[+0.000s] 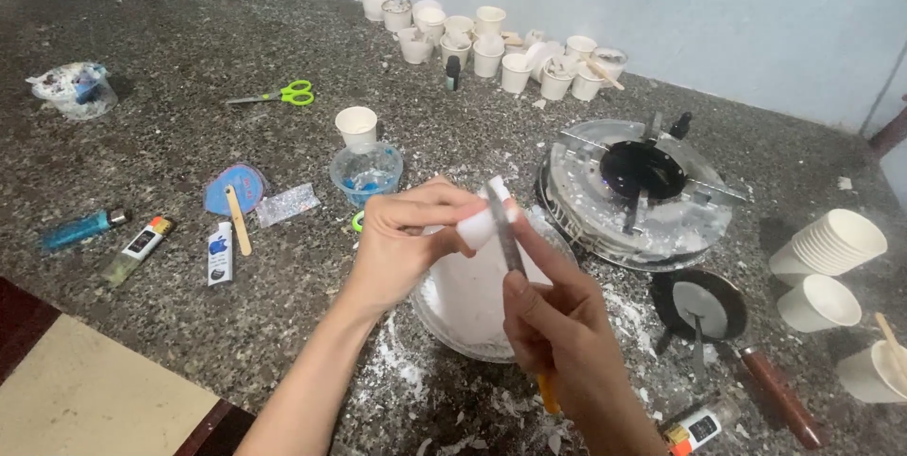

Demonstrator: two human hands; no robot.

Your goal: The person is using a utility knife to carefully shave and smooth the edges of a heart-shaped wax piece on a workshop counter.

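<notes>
The left hand [402,239] pinches a small white block [477,226], probably wax, between thumb and fingers, holding it up over the white bowl [444,319], so that any shavings would fall into the bowl rather than onto the stone counter [189,135]. The right hand [553,324] is closed around a knife [505,229] with a yellow handle, the blade pointing up and laid against the block's right face; the two hands sit close together, joined through block and blade. White crumbs already lie on the counter around the bowl, near the front edge.

Just right of the bowl stand a round burner [642,191], its plate flecked with white, and a small dark pan [704,309] whose handle points toward the front right corner. Paper cups [831,243] are stacked near the right edge, and many more cups [472,40] crowd the back edge along the wall. To the left lie a clear bowl [367,172], a single cup [357,125], green scissors [283,94], lighters [137,246] and a flat wooden stick [236,220].

Open room is mainly on the left half of the counter, between the scissors and the lighters; the right side is tight, with burner, pan and cups all near the right hand. The front edge lies close under the forearms.
</notes>
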